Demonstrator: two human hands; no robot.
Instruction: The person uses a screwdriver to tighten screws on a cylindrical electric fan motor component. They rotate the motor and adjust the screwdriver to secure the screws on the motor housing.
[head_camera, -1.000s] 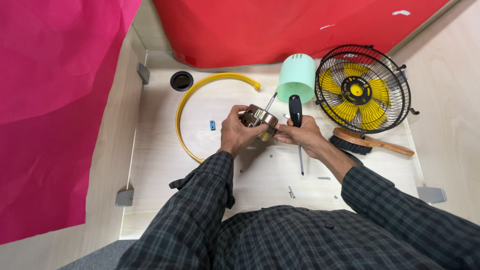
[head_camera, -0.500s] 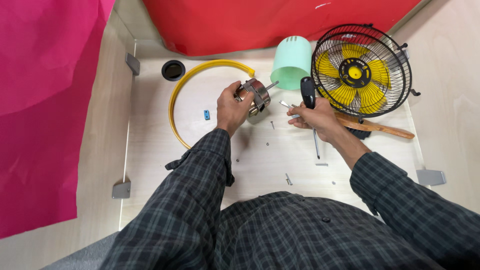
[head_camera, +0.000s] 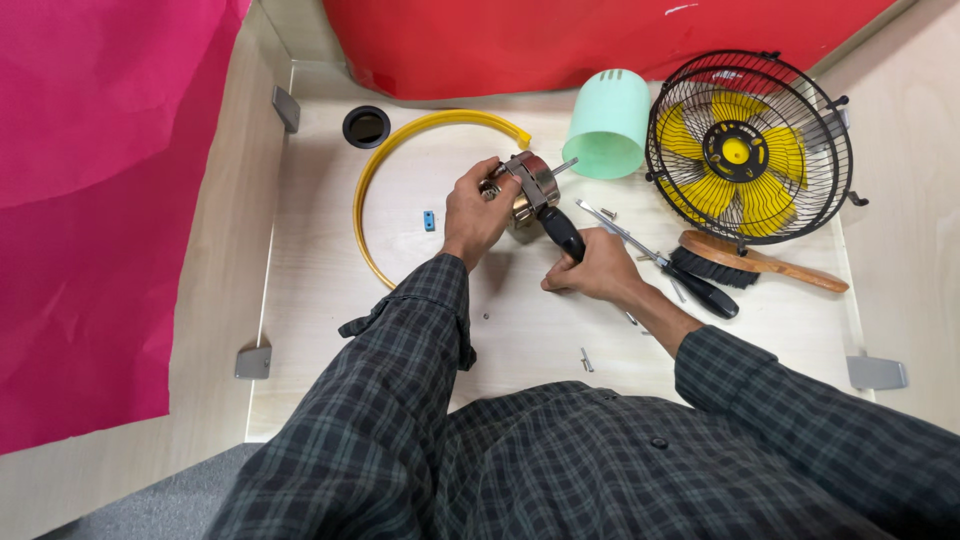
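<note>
Hands are working together: my left hand is gripping the round silver metal motor, shaft jutting out, while my right hand is clasping a black-handled screwdriver against it.

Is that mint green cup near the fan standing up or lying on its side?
Lying on its side. The mint green cup shows its long side wall, with its open rim facing the person, beside the black-caged fan.

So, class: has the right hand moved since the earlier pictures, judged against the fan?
Yes. The right hand, gripping a screwdriver, has shifted left, away from the fan, toward the motor.
</note>
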